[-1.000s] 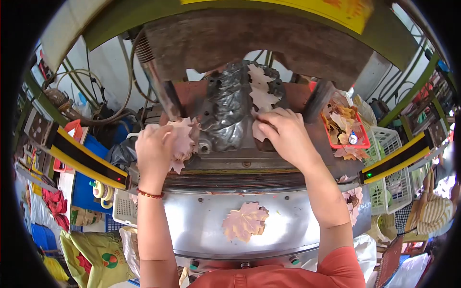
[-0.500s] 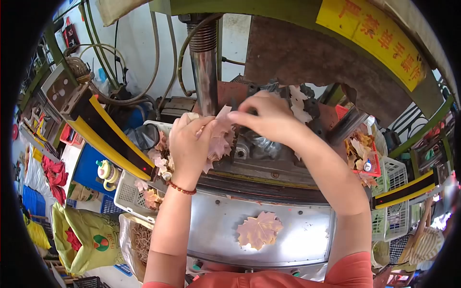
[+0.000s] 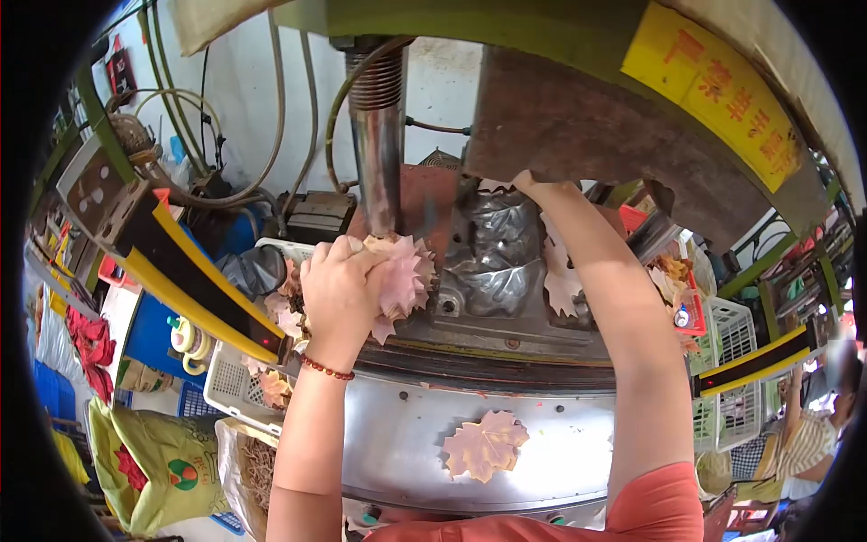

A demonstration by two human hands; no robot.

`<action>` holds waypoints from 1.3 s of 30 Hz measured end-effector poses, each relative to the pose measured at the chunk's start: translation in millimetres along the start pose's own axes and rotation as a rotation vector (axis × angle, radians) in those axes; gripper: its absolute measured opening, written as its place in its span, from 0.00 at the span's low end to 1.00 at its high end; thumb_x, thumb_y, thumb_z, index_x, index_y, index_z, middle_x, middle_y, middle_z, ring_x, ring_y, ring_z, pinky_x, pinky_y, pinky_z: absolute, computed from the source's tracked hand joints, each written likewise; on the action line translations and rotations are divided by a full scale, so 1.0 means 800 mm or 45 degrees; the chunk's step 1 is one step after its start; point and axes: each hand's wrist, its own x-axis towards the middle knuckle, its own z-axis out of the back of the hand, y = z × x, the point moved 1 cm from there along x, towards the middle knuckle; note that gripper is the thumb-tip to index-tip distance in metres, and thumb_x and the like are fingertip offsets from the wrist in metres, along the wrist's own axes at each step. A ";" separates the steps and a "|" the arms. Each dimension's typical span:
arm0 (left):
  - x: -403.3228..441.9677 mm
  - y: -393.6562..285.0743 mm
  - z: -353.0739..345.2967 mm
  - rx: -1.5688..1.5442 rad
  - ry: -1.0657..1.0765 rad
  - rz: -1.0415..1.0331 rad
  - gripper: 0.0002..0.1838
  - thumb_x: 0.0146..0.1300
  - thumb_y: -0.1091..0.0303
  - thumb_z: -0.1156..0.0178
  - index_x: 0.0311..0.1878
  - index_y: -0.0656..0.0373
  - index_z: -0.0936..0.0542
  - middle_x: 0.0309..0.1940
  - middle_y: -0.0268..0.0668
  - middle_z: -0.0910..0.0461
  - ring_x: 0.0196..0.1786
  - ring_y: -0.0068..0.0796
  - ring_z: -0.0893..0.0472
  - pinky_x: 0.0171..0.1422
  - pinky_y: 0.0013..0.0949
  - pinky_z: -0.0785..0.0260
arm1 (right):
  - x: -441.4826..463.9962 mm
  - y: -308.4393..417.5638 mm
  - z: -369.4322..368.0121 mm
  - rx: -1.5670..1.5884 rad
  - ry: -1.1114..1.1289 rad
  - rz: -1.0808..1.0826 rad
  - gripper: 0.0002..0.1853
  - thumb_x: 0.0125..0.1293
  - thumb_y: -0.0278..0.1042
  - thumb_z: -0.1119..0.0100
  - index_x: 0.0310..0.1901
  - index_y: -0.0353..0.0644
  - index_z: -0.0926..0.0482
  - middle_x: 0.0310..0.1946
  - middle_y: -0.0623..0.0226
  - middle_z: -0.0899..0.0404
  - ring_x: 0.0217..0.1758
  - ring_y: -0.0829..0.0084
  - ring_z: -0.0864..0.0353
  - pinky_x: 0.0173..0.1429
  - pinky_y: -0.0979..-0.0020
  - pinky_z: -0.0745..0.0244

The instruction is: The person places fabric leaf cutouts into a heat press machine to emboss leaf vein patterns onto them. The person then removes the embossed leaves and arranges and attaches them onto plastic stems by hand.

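My left hand (image 3: 341,285) is closed round a bunch of pink leaf-shaped pieces (image 3: 404,282) with jagged edges, held beside the left end of a metal mould (image 3: 498,244). The mould's shiny surface has leaf-like relief. My right hand (image 3: 533,183) reaches to the back of the mould, below the dark upper plate (image 3: 578,117) of the press; its fingers are mostly hidden. A pale piece shows close to those fingers. Another pale leaf piece (image 3: 562,278) lies along the mould's right side. On the steel shelf in front rests a single pinkish-brown leaf (image 3: 487,444).
A steel column (image 3: 375,144) rises behind my left hand. Yellow-black bars (image 3: 194,275) flank the press on both sides. White baskets (image 3: 239,384) with leaf pieces stand at left, a red basket (image 3: 694,303) at right. A green sack (image 3: 149,465) sits lower left.
My right hand has moved away from the leaf bunch to the back of the mould, uncovering the mould's middle. My left hand still grips the bunch. The view has shifted slightly.
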 end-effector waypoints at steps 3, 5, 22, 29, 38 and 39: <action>0.002 -0.006 0.003 -0.092 -0.124 0.027 0.06 0.52 0.64 0.33 0.32 0.53 0.14 0.31 0.34 0.24 0.40 0.37 0.26 0.45 0.38 0.38 | 0.025 0.085 0.074 0.491 0.677 -0.342 0.26 0.59 0.59 0.40 0.37 0.39 0.20 0.34 0.58 0.18 0.39 0.63 0.21 0.47 0.63 0.29; 0.004 -0.018 0.006 -0.156 -0.205 0.009 0.07 0.52 0.64 0.32 0.34 0.53 0.14 0.30 0.34 0.24 0.38 0.37 0.26 0.44 0.37 0.37 | 0.033 0.130 0.107 0.648 1.094 -0.450 0.26 0.60 0.59 0.41 0.33 0.38 0.18 0.29 0.61 0.19 0.33 0.65 0.22 0.41 0.64 0.28; -0.004 -0.006 -0.002 -0.084 0.110 -0.030 0.06 0.51 0.66 0.35 0.31 0.56 0.17 0.31 0.35 0.24 0.39 0.40 0.25 0.44 0.40 0.35 | -0.012 0.047 0.103 0.052 0.668 -0.449 0.18 0.54 0.43 0.38 0.42 0.41 0.17 0.40 0.54 0.18 0.48 0.62 0.19 0.58 0.65 0.30; -0.003 -0.007 -0.005 -0.196 0.074 -0.061 0.05 0.52 0.70 0.36 0.31 0.60 0.19 0.30 0.39 0.24 0.38 0.43 0.25 0.44 0.40 0.33 | 0.019 0.061 0.159 0.642 0.844 -0.893 0.17 0.55 0.41 0.41 0.41 0.37 0.19 0.39 0.54 0.18 0.48 0.63 0.19 0.55 0.65 0.28; 0.010 -0.029 0.013 -0.110 -0.169 -0.076 0.04 0.53 0.70 0.35 0.31 0.58 0.18 0.29 0.38 0.23 0.36 0.41 0.25 0.41 0.39 0.33 | 0.016 0.087 0.177 2.553 0.420 -1.249 0.07 0.64 0.25 0.51 0.33 0.33 0.24 0.42 0.53 0.21 0.43 0.64 0.21 0.46 0.66 0.26; 0.014 -0.043 0.020 -0.131 -0.240 -0.054 0.04 0.53 0.69 0.35 0.31 0.58 0.18 0.30 0.38 0.23 0.36 0.41 0.25 0.41 0.39 0.33 | 0.014 0.081 0.171 2.746 0.440 -1.151 0.06 0.65 0.23 0.52 0.33 0.33 0.25 0.40 0.54 0.21 0.42 0.65 0.21 0.44 0.67 0.27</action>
